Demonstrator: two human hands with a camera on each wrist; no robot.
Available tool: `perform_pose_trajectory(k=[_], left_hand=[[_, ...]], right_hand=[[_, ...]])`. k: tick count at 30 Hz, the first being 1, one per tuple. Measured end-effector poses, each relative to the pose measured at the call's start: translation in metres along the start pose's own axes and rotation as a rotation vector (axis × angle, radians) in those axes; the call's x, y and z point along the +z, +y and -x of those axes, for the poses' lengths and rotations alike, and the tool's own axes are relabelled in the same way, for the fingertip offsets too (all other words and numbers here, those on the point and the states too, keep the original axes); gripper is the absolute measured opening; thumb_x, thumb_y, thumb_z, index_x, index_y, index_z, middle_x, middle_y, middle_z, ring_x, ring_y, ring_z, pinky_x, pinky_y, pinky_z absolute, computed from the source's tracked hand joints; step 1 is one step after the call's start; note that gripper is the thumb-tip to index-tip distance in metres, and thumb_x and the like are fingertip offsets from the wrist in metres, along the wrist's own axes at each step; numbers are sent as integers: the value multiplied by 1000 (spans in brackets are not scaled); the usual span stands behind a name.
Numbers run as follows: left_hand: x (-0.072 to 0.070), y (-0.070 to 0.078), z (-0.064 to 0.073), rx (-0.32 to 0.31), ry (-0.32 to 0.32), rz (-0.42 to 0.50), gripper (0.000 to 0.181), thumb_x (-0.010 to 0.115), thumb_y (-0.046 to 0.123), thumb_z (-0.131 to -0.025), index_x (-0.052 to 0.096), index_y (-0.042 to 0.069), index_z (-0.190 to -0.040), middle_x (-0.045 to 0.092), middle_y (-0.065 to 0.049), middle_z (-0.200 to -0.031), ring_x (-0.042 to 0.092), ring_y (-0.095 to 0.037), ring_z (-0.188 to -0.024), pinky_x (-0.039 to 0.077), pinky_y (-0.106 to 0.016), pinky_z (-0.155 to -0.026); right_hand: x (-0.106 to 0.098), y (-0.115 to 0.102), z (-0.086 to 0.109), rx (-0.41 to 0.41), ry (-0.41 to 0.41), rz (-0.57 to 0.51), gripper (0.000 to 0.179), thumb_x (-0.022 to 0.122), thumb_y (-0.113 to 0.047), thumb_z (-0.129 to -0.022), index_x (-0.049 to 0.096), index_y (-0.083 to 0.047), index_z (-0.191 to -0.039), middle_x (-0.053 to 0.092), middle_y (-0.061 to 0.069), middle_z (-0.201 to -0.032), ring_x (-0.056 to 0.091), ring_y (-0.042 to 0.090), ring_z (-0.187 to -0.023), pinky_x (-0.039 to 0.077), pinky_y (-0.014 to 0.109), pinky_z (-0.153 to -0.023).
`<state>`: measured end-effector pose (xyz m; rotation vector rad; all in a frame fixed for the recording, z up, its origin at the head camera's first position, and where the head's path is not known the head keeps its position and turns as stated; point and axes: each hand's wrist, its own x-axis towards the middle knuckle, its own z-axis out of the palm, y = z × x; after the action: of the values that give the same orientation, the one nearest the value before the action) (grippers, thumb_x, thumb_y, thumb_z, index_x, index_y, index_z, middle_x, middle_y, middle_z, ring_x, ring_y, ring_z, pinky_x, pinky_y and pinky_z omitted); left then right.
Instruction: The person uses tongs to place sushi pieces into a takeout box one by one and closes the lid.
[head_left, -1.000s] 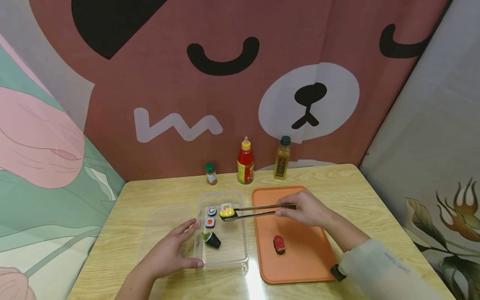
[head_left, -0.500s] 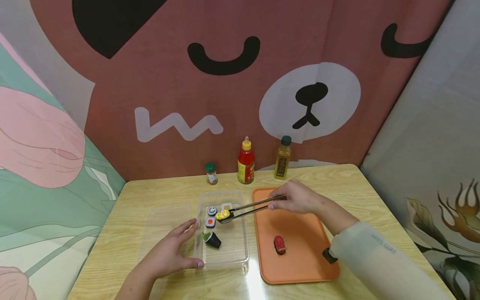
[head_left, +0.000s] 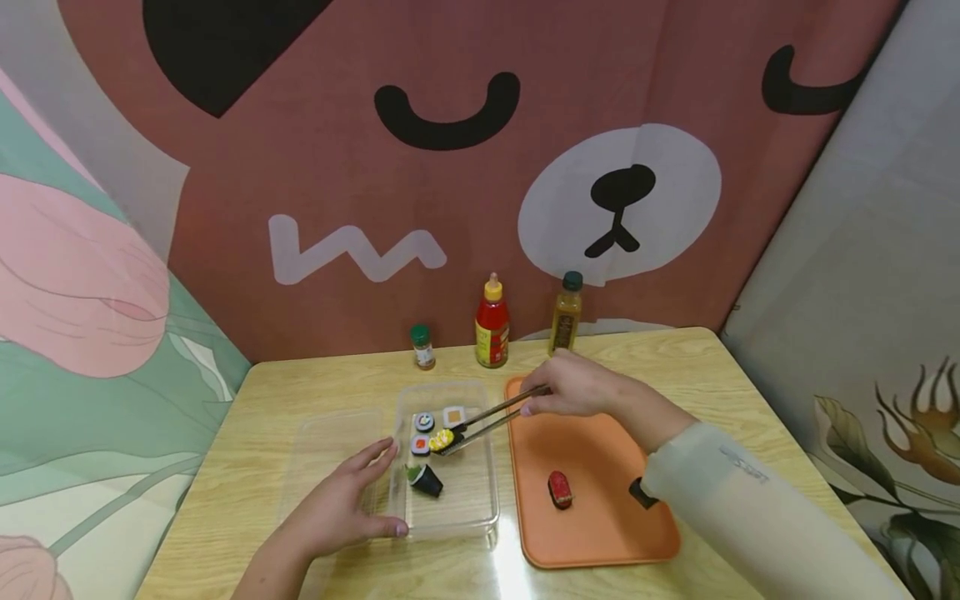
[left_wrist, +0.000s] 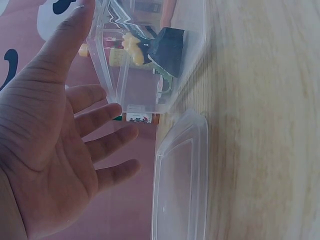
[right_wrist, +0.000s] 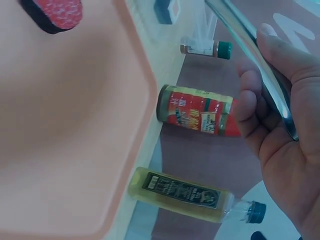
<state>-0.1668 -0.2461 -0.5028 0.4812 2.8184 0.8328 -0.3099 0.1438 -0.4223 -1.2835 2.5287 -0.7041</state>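
Note:
My right hand [head_left: 573, 385] grips metal tongs [head_left: 502, 408] over the clear plastic box [head_left: 450, 528]. Between the tong tips is a gunkan sushi with a yellow topping [head_left: 442, 440], low inside the box beside an orange-centred sushi roll [head_left: 421, 445]. Another round roll [head_left: 424, 422], a square piece with a tan centre [head_left: 453, 416] and a dark cone-shaped hand roll [head_left: 426, 481] lie in the box too. Fingers spread, my left hand [head_left: 341, 504] rests at the box's left side, thumb near its front corner. Whether the yellow piece touches the bottom is unclear.
A clear lid [left_wrist: 181, 170] lies left of the box. To the right, an orange tray [head_left: 592, 537] bears a red-topped sushi [head_left: 559, 490]. Along the back stand a green-capped spice jar [head_left: 423, 348], a red sauce bottle [head_left: 492, 325] and an oil bottle [head_left: 566, 317].
My right hand has moved left and away from me, bringing the tongs and yellow sushi left and lower, towards the orange-centred roll. The left hand stays still.

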Motion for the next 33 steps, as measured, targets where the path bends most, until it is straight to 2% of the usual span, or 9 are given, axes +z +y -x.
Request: perform_pose_trajectory(k=[7, 13, 16, 26, 30, 33], left_hand=[[0, 0, -1, 13, 5, -9, 114, 90, 60, -70, 39, 14, -161, 33, -3, -168, 34, -37, -150, 37, -59, -114], [1, -1, -1, 6, 1, -2, 114, 90, 60, -70, 39, 13, -161, 33, -2, -168, 33, -36, -150, 37, -59, -114], [1, 0, -1, 6, -1, 3, 114, 90, 60, -70, 39, 13, -161, 33, -2, -168, 33, -36, -150, 37, -59, -114], [-1, 1, -1, 8, -6, 3, 114, 89, 61, -70, 39, 14, -161, 33, -4, -168, 34, -39, -149, 37, -60, -114], [0, 2, -1, 21, 2, -4, 113, 89, 62, -71, 40, 13, -160, 34, -5, -167, 35, -39, -149, 38, -60, -113], [-1, 2, -1, 16, 3, -6, 113, 90, 61, -70, 40, 13, -160, 34, -5, -167, 34, -39, -149, 38, -59, -114]], right_hand=[[-8, -10, -11, -25, -37, 74, 14, 78, -30, -95, 81, -18, -100, 73, -15, -83, 62, -1, -63, 55, 25, -63], [-9, -15, -18, -15, -68, 144, 28, 77, -33, -96, 81, -12, -114, 79, -6, -101, 69, 0, -80, 59, 29, -78], [-10, -17, -19, -8, -77, 170, 30, 77, -34, -96, 81, -11, -115, 79, -3, -102, 70, 0, -81, 59, 30, -79], [-15, -26, -19, 26, -84, 213, 30, 80, -33, -94, 81, -12, -114, 77, -8, -93, 64, 0, -71, 57, 28, -73], [-16, -24, -14, 34, -65, 197, 28, 80, -35, -93, 81, -13, -110, 73, -12, -84, 60, 0, -65, 55, 26, -67], [-17, -22, -9, 26, -45, 168, 27, 79, -35, -94, 80, -12, -109, 73, -12, -84, 60, -1, -66, 55, 25, -66]])
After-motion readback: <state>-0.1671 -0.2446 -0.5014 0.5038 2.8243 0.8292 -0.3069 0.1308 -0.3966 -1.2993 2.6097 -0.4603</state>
